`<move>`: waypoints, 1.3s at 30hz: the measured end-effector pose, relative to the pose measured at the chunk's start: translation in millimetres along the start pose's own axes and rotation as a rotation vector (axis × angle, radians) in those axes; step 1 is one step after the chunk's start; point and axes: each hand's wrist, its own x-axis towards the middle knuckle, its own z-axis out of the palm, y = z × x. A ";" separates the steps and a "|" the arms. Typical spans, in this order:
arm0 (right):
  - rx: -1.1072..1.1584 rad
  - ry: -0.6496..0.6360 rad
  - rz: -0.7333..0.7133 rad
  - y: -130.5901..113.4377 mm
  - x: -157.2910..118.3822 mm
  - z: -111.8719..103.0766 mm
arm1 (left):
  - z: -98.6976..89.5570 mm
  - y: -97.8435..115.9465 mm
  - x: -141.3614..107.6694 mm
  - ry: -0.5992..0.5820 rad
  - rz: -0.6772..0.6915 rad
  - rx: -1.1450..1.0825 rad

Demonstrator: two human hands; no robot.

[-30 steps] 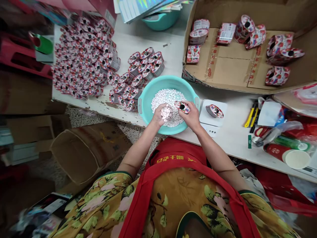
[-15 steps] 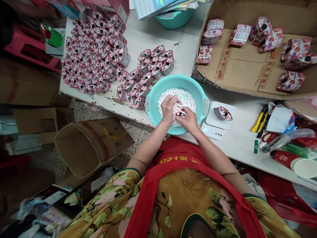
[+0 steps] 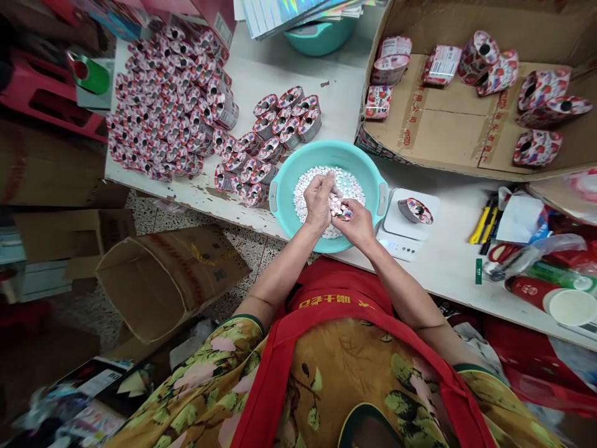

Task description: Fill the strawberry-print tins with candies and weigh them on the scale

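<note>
Over a turquoise basin [image 3: 284, 218] of small white tablet-like candies [image 3: 351, 186], my two hands meet. My left hand [image 3: 319, 200] is curled around a heap of the candies, with several showing at its inner edge. My right hand [image 3: 358, 224] grips a small printed packet [image 3: 345, 213], its top facing up and touching the candies. Just right of the basin, a similar packet [image 3: 416, 211] lies on a white scale [image 3: 405, 229]. Left of the basin stand several more packets [image 3: 261, 149] with dark round holes in their tops.
A large mass of the same packets [image 3: 163, 106] covers the table's left end. An open cardboard box [image 3: 448, 134] with several packets stands at the back right. Cutters [image 3: 482, 224] and a red cup [image 3: 527, 292] lie to the right. An open carton [image 3: 172, 274] sits on the floor.
The whole view has shifted slightly, so the table things appear a little further left. My hands stay together over the basin, the left still holding candies against the packet.
</note>
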 end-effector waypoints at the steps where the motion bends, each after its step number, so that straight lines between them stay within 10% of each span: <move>1: -0.001 0.000 0.007 -0.5 -0.6 -0.6 | 0.7 0.4 -0.2 -0.004 -0.002 0.014; 18: 0.201 0.070 -0.056 2.4 -0.8 -7.9 | 21.9 19.4 -13.7 -0.193 -0.060 0.081; 25: 0.499 0.002 -0.074 11.0 -4.1 -15.6 | 17.6 52.8 -5.5 -0.086 -0.068 -0.057; 39: 0.277 0.058 -0.106 12.0 2.4 -12.3 | 30.9 7.3 -30.8 -0.045 0.154 0.067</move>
